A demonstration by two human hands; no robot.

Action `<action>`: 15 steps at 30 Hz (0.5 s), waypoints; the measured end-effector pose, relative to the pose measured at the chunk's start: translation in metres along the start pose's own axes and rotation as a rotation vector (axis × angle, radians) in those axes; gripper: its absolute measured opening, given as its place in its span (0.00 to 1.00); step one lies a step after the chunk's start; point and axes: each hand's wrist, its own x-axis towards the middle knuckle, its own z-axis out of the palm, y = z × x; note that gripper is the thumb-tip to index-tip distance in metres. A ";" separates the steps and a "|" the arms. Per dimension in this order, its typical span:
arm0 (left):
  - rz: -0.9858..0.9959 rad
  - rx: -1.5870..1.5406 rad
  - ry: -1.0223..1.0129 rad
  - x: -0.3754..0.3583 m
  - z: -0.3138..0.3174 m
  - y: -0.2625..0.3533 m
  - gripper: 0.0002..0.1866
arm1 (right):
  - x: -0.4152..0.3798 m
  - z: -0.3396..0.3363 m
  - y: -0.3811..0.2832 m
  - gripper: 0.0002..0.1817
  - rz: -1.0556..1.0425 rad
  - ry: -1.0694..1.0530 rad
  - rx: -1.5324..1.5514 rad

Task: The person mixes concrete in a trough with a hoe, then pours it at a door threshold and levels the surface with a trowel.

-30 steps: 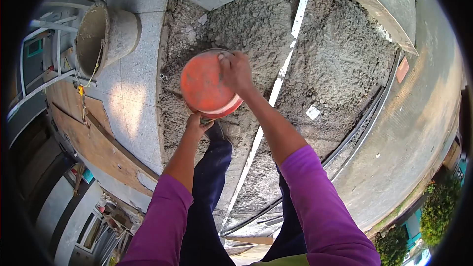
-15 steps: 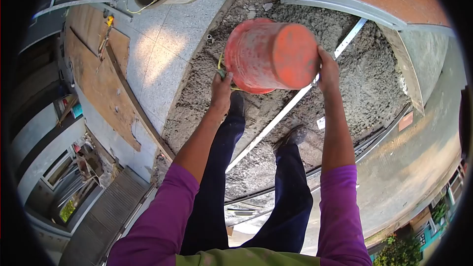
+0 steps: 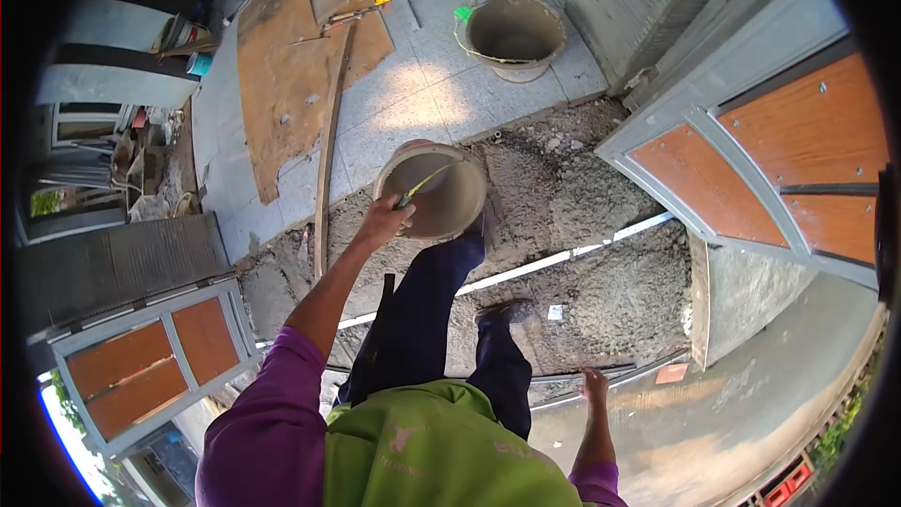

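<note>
We see the bucket (image 3: 434,190) upright and mouth-up, hanging over the edge of the wet mortar bed (image 3: 563,197), inside coated grey, no load visible in it. The left hand (image 3: 383,222) is closed around its rim or the yellow-green cord handle at the near side; we cannot tell exactly which, but the fingers are curled tight and carry it. The right hand (image 3: 593,383) hangs low beside the body, fingers spread, holding nothing, well apart from the bucket. Below the bucket a dark-trousered leg steps forward, a shoe (image 3: 505,311) planted on the mortar. A white strip (image 3: 563,255) runs across the mortar just beyond the feet. Left of the bucket a long wooden batten (image 3: 328,150) lies across tiled floor (image 3: 413,99), beside a big plywood sheet (image 3: 282,66). A second bucket (image 3: 514,34), grey and empty-looking, stands on the tiles farther off. An orange-panelled door leaf (image 3: 779,160) sits to the right, another panel (image 3: 150,361) at lower left.
</note>
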 end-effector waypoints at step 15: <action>-0.712 -0.555 0.469 -0.068 -0.172 -0.272 0.12 | 0.111 -0.151 -0.359 0.13 0.676 -0.116 0.390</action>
